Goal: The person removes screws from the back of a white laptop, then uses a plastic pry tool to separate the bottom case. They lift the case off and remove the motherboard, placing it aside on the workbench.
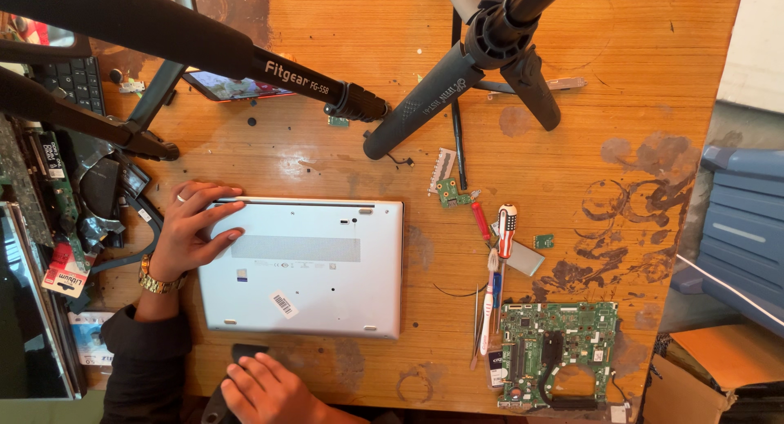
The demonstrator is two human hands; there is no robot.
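Note:
A silver laptop (327, 269) lies upside down on the wooden table (621, 146), its bottom cover facing up. My left hand (192, 232) rests flat on the laptop's left edge, fingers spread over the far left corner; a ring and a gold wristwatch show. Below the laptop's near edge, my right hand (265, 389) sits with curled fingers over a dark object (233, 375); whether it grips it is unclear.
A green circuit board (559, 350) lies at the near right. Screwdrivers (506, 228), a toothbrush and tweezers lie right of the laptop. Black tripod legs (425, 105) cross the far table above a phone (233, 87). Laptop parts and a keyboard (73, 81) crowd the left.

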